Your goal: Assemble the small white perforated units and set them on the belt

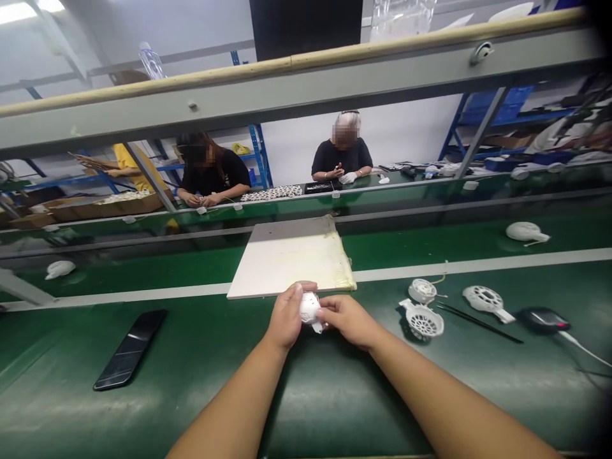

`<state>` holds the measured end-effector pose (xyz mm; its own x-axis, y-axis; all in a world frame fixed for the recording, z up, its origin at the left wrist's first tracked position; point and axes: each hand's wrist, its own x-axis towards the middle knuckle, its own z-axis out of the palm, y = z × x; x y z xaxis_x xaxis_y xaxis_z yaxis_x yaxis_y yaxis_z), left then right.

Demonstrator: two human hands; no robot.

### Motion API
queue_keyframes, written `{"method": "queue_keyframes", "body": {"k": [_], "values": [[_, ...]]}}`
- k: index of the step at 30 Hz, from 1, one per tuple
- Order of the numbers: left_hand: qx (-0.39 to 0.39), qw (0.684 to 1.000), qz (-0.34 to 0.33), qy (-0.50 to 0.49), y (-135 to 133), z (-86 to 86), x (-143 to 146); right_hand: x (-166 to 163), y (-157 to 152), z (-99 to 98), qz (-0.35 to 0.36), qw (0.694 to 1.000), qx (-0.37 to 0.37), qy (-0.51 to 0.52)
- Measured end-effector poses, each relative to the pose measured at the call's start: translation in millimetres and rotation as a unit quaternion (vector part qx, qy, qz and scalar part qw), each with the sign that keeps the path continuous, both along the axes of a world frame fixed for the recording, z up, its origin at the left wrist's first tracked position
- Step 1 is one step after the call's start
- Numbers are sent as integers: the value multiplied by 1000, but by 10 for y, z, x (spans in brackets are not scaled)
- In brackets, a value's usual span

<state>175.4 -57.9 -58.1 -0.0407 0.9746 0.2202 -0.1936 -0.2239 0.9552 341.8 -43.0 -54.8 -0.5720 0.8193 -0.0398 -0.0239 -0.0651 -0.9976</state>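
Observation:
Both hands hold a small white plastic fan housing point(310, 308) in front of me, just short of the white board's near edge. My left hand point(285, 315) wraps its left side, fingers closed around it. On the other side my right hand point(348, 319) presses its fingertips to the housing. What lies inside the housing is hidden. To the right on the green mat are a white round part with wires point(422, 291), a fan grille point(424, 320), another white fan shell point(488, 301) and black tweezers point(480, 322).
A white board point(291, 255) lies ahead. At left rests a black phone-like slab point(130, 350); at right, a black device point(544, 320) with a red light and white cable. White housings sit at far left point(60, 269) and far right point(526, 231). Co-workers sit beyond the metal rail point(296, 83).

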Motion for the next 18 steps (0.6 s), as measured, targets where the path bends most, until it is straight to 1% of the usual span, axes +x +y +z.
{"method": "queue_keyframes", "body": {"k": [3, 6, 8, 11, 14, 18], "values": [[19, 999, 1, 26, 5, 12, -17, -43, -14, -10, -10, 999, -36, 33], [3, 997, 15, 76, -9, 38, -38, -102, -30, -45, -15, 995, -76, 64], [-8, 995, 25, 91, -3, 47, -50, -139, -27, -84, -20, 991, -104, 83], [-36, 996, 24, 73, 27, 55, -47, -179, 0, -129, -26, 980, -160, 112], [-66, 996, 34, 56, 37, 71, -28, -201, 21, -130, -34, 969, -211, 123], [-69, 996, 37, 48, 41, 66, -8, -202, 42, -124, -31, 965, -230, 124]]}}
